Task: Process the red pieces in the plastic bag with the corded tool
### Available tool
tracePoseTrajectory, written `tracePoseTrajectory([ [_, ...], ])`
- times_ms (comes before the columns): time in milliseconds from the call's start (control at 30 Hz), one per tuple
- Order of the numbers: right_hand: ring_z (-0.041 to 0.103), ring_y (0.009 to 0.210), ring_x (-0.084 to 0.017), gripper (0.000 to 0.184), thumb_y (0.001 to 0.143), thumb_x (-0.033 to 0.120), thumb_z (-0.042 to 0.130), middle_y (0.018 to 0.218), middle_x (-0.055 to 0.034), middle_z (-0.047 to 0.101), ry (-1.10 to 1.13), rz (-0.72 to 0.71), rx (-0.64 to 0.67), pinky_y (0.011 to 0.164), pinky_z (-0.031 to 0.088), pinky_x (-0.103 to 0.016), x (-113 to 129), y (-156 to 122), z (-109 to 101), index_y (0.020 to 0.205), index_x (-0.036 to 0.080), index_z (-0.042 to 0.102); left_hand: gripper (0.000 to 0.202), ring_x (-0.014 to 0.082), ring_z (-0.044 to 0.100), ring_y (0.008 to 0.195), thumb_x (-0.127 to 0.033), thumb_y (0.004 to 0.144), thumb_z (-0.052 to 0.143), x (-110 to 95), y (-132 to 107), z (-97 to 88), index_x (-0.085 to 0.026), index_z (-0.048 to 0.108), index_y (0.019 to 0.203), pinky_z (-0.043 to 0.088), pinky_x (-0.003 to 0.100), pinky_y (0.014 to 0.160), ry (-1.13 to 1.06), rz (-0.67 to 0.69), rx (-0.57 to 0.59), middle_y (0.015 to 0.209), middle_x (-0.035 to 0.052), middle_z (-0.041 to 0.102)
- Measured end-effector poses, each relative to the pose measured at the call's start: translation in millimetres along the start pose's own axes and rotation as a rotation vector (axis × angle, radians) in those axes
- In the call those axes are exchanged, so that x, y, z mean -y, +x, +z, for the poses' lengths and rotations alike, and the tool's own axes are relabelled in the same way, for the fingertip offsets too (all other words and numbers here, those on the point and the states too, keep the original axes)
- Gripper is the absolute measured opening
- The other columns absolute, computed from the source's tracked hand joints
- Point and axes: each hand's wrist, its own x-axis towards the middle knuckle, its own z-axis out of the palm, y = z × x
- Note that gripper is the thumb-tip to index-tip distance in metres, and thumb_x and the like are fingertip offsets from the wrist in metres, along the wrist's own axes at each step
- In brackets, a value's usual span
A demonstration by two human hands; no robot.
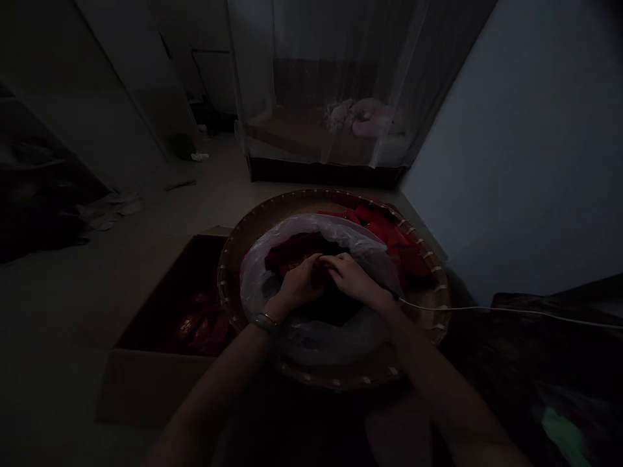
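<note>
My left hand (302, 283) and my right hand (351, 275) meet above a translucent plastic bag (263, 259), whose mouth is spread wide. The fingers of both are curled, their tips nearly touching. Something dark red shows between them, mostly covered by the fingers and too dark to name. Dark red pieces (287, 250) lie inside the bag, just beyond my left hand. The bag rests in a round woven basket (233, 246). A white cord (452, 309) runs from a dark end beside my right wrist out to the right; what it joins is hidden.
Red paper-like pieces (379, 227) lie in the basket's far right side. An open cardboard box (150, 383) with shiny red packets (199, 324) stands at the left. Beyond is a bed behind a sheer net (321, 39); a pale wall (525, 143) rises at right.
</note>
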Motion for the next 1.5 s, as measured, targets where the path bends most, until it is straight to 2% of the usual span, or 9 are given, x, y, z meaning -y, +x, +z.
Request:
tracePoseTrajectory([
  [167,0.060,0.084,-0.017,0.030,0.073,0.010,0.063,0.098,-0.0048,0.064,0.156,0.080,-0.184,0.075,0.048,-0.029,-5,2,-1,0.101,0.018,0.061,0.073,0.0243,0.055,0.111,-0.020,0.068,0.061,-2,0,-3.2,-0.018,0.029,0.133,0.048,0.037,0.089,-0.042,0.036,-0.004,0.129,0.0105,0.051],
  [333,0.062,0.074,-0.016,0.007,0.074,0.017,0.064,0.079,-0.0008,0.067,0.216,0.159,-0.102,0.070,0.046,-0.027,-8,3,-2,0.081,0.018,0.065,0.071,0.0240,0.056,0.110,-0.017,0.067,0.061,-3,0,-3.7,-0.017,0.031,0.132,0.048,0.036,0.089,-0.069,0.049,-0.008,0.124,0.0108,0.054],
  [433,0.062,0.072,-0.016,0.007,0.072,0.018,0.065,0.077,0.0002,0.067,0.232,0.183,-0.172,0.069,0.046,-0.027,-8,3,-4,0.079,0.018,0.066,0.068,0.0236,0.058,0.106,-0.014,0.066,0.060,-3,0,-3.6,-0.018,0.034,0.129,0.049,0.035,0.087,-0.114,0.028,0.003,0.120,0.0102,0.057],
  [600,0.063,0.078,-0.016,0.013,0.072,0.014,0.061,0.083,-0.0004,0.068,0.225,0.106,-0.294,0.074,0.047,-0.028,-4,1,-3,0.082,0.019,0.065,0.054,0.0240,0.063,0.090,-0.017,0.066,0.061,-2,0,-1.2,-0.018,0.041,0.117,0.050,0.034,0.076,-0.112,-0.040,0.005,0.102,0.0091,0.062],
  [833,0.060,0.082,-0.017,0.021,0.074,0.007,0.056,0.086,-0.0027,0.065,0.038,0.032,-0.129,0.079,0.046,-0.030,-4,0,4,0.087,0.020,0.067,0.046,0.0235,0.063,0.088,-0.017,0.067,0.059,-3,1,-2.7,-0.018,0.042,0.110,0.049,0.033,0.073,-0.099,-0.045,0.019,0.098,0.0081,0.063],
  [1000,0.056,0.081,-0.016,0.022,0.078,0.011,0.053,0.089,-0.0068,0.060,0.011,0.008,-0.130,0.080,0.047,-0.030,-6,-2,6,0.097,0.017,0.064,0.048,0.0223,0.062,0.088,-0.012,0.069,0.052,-1,0,-4.5,-0.017,0.040,0.115,0.049,0.034,0.076,-0.111,0.025,-0.019,0.101,0.0086,0.061],
  [1200,0.048,0.099,-0.023,0.020,0.073,0.024,0.068,0.095,-0.0058,0.066,-0.031,-0.176,-0.067,0.089,0.042,-0.040,-11,-2,10,0.093,0.020,0.068,0.055,0.0221,0.058,0.105,-0.008,0.070,0.050,2,0,-3.0,-0.016,0.035,0.122,0.047,0.034,0.087,-0.234,0.079,-0.032,0.117,0.0128,0.056],
  [1333,0.051,0.093,-0.022,0.006,0.076,0.020,0.067,0.083,-0.0056,0.067,-0.044,-0.112,-0.106,0.085,0.043,-0.038,-15,2,11,0.081,0.020,0.070,0.064,0.0222,0.059,0.105,-0.013,0.070,0.057,5,1,2.1,-0.015,0.032,0.129,0.048,0.034,0.087,-0.230,0.047,0.026,0.116,0.0125,0.058],
  [1500,0.057,0.081,-0.017,0.010,0.080,0.028,0.064,0.082,-0.0041,0.064,0.070,0.034,-0.246,0.076,0.045,-0.031,-8,3,2,0.082,0.019,0.068,0.048,0.0216,0.065,0.089,-0.009,0.076,0.051,12,3,8.8,-0.015,0.041,0.123,0.050,0.033,0.077,-0.197,-0.062,0.057,0.103,0.0102,0.065],
])
